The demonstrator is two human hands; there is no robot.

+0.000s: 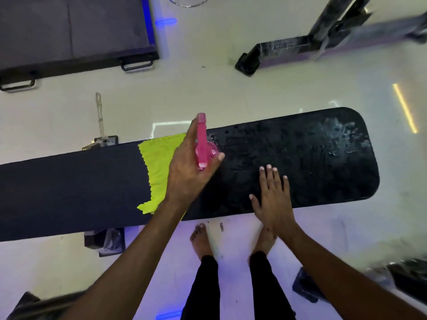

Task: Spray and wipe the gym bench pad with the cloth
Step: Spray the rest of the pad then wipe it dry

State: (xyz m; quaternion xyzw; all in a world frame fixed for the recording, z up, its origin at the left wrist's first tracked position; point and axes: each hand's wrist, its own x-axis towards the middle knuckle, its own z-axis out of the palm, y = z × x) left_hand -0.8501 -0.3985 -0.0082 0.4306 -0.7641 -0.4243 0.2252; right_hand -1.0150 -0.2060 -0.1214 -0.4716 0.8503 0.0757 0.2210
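Note:
The long black bench pad (312, 162) runs across the view from left to right, and its right end is wet with spray droplets. A yellow-green cloth (157, 162) lies flat on the pad, left of centre. My left hand (187, 172) grips a pink spray bottle (203, 144) above the pad, just right of the cloth, nozzle end pointing away from me. My right hand (275, 195) hovers flat over the near side of the wet pad with fingers spread and holds nothing.
My bare feet (201, 239) stand on the pale floor close to the bench's near edge. A dark mat with handles (74, 35) lies at the far left. A black metal frame (323, 35) stands at the far right. Bench legs (104, 241) show below the pad.

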